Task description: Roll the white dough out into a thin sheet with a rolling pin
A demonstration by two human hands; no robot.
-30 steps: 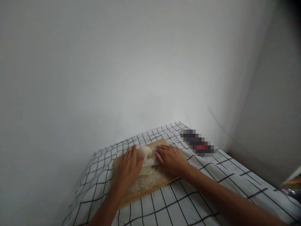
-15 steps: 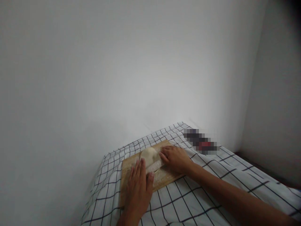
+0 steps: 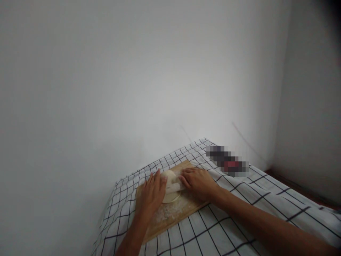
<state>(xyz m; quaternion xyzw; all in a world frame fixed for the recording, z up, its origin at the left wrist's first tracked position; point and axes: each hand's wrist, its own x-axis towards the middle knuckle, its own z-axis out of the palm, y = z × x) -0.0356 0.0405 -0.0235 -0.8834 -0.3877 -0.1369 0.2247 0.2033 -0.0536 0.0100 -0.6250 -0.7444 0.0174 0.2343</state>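
A pale, flour-dusted rolling pin (image 3: pixel 174 187) lies across a flattened round of dough (image 3: pixel 170 197). The dough rests on a wooden board (image 3: pixel 162 224) with loose flour on its near part. My left hand (image 3: pixel 153 190) lies over the pin's left end, its fingers stretched forward and its thumb beside the dough. At the other end, my right hand (image 3: pixel 198 180) has its fingers curled over the pin. Both ends of the pin are hidden under my hands, which also cover parts of the board.
A white tablecloth with dark grid lines (image 3: pixel 186 238) covers the table under the board. To the back right lies a pixelated dark and red item (image 3: pixel 227 161) that I cannot make out. A plain pale wall (image 3: pixel 133 89) stands behind the table.
The rolling pin has moved away from me over the dough, and the near part of the round now shows. My left hand has gone forward with it; my right hand has shifted only slightly.
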